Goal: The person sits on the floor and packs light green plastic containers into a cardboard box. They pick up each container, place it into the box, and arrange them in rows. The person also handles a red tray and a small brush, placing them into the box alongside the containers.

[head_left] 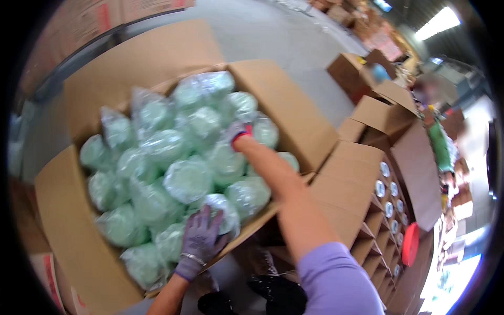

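Note:
A large open cardboard box (58, 210) is filled with several pale green, rounded items in clear plastic bags. My left hand (202, 237), in a grey-purple glove, lies with fingers spread on a wrapped green item (224, 212) by the box's near edge. My right arm reaches across the box, and my right hand (237, 131), gloved with a red cuff, is down among the bagged items toward the far right. Its fingers are blurred and partly hidden, so whether it grips anything does not show. Another bagged green item (189, 179) sits between my hands.
To the right stands an open carton with cardboard dividers (374, 226) and several round-topped things in its cells. A red round lid-like thing (410, 244) is at its side. More open boxes (349, 79) and a blurred person (428, 89) are beyond. Stacked cartons (79, 26) stand far left.

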`<state>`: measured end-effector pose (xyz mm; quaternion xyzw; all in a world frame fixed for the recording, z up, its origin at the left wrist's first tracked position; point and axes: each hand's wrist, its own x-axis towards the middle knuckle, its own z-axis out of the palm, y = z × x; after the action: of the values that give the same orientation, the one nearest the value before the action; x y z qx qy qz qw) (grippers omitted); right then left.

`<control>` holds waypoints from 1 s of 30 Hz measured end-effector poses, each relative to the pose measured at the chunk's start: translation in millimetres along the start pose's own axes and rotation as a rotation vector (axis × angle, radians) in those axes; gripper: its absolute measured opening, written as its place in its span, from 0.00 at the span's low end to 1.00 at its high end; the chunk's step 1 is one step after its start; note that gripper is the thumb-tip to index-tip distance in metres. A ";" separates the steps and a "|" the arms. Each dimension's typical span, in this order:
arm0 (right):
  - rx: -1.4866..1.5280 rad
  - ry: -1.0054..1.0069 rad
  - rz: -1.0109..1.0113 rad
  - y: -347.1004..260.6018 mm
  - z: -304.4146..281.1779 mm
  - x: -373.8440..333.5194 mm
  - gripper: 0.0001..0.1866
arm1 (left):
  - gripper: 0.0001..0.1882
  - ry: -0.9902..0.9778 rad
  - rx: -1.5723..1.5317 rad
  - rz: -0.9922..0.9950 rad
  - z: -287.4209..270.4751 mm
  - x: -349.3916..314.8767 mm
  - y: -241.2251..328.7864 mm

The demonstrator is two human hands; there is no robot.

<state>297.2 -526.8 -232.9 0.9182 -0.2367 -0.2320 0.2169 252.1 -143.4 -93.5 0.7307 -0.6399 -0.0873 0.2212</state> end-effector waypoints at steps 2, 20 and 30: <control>0.208 0.046 -0.042 7.3 -96.6 -46.9 0.15 | 0.36 0.001 0.026 -0.061 -10.7 -10.0 -10.5; 0.130 0.341 -0.307 0.6 -224.8 -70.4 0.08 | 0.15 0.205 -0.196 -0.053 -103.8 9.7 -46.6; 0.012 0.074 -0.224 -87.3 -168.7 20.7 0.13 | 0.26 0.266 0.205 -0.363 -104.5 8.7 -172.9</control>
<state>431.7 -420.0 -149.3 0.9482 -0.1257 -0.2191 0.1925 451.5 -115.5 -74.7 0.8575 -0.4687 0.0369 0.2091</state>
